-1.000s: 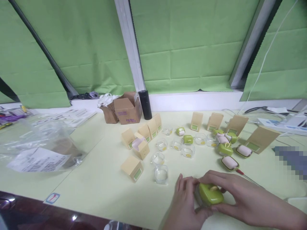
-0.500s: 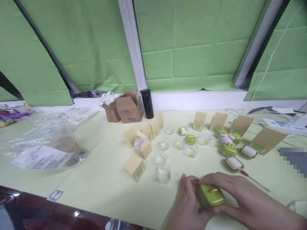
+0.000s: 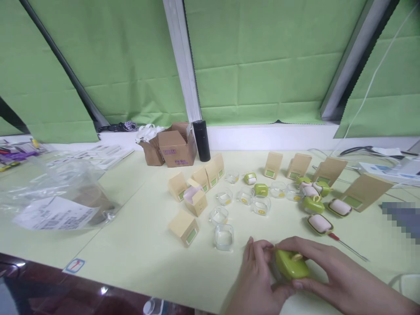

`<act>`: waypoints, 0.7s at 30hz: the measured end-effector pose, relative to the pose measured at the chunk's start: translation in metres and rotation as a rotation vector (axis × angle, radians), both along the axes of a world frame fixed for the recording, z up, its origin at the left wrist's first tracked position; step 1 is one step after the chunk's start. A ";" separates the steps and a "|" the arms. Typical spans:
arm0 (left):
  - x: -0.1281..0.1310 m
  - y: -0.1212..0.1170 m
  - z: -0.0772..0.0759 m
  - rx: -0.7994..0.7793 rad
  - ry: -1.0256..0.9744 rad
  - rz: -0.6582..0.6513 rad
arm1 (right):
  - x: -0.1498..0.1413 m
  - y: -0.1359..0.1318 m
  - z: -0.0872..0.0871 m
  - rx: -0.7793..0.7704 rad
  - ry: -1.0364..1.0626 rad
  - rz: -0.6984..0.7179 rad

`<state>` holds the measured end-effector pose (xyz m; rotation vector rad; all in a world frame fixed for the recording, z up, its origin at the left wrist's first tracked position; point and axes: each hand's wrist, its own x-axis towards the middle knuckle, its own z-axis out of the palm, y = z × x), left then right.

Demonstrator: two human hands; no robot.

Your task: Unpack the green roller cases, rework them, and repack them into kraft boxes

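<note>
Close to the table's front edge, a glossy green rounded-square case [image 3: 290, 264] with a small tan loop on top is held between both hands. My left hand [image 3: 259, 275] closes around its left side, with fingers curled and the thumb along the near edge. From the right, my right hand [image 3: 323, 271] pinches it between thumb and fingers. The underside of the case is hidden. A similar case lying open-side up [image 3: 320, 223] shows a pale pink filling. Beside it lies a thin metal pick [image 3: 349, 247] with a red section.
Several clear cups [image 3: 225, 237] stand in the middle, with small kraft boxes [image 3: 184, 227] to their left. Folded kraft cards [image 3: 364, 192] stand at the right. Farther back are a cardboard box [image 3: 177, 151] and a black bottle [image 3: 201, 142]. A clear plastic bag [image 3: 65, 197] lies left.
The green case has tilted slightly in my hands, so its loop shows more from the side. Both hands keep nearly the same place and hold.
</note>
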<state>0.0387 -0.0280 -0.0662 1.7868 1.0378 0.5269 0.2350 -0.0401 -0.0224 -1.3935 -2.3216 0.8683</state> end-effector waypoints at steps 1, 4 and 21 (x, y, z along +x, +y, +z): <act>0.000 0.000 0.000 -0.003 -0.004 -0.001 | 0.000 0.000 0.000 -0.004 -0.003 0.003; -0.001 0.000 0.000 -0.004 -0.009 -0.007 | 0.000 -0.001 0.002 -0.006 -0.013 0.012; 0.003 0.000 -0.012 0.158 0.045 -0.081 | 0.001 -0.003 -0.030 0.417 -0.175 0.108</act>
